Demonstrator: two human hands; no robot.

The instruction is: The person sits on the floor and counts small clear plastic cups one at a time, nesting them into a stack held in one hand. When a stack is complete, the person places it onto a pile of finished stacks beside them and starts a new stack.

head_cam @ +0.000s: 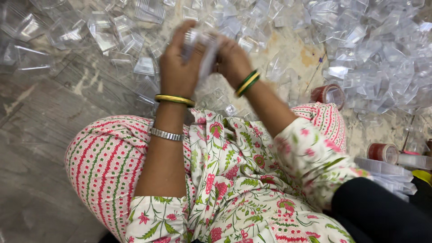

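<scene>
Above the lap: a clear plastic piece [203, 50] is gripped between left hand [177, 67] and right hand [233, 60], both closed on it.
Floor [40, 135]: loose clear pieces [382, 54] are heaped within reach.

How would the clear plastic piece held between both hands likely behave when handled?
The clear plastic piece, held between the left hand and right hand, looks thin, so probably light and bendable. Its glossy surface may be slippery. Like pieces lie heaped, so they likely scatter if pushed.

Both hands, the left hand [179, 72] and the right hand [233, 60], hold together a small clear plastic piece [202, 49], blurred, above a floor [40, 121] covered with many clear plastic pieces [378, 54].
</scene>
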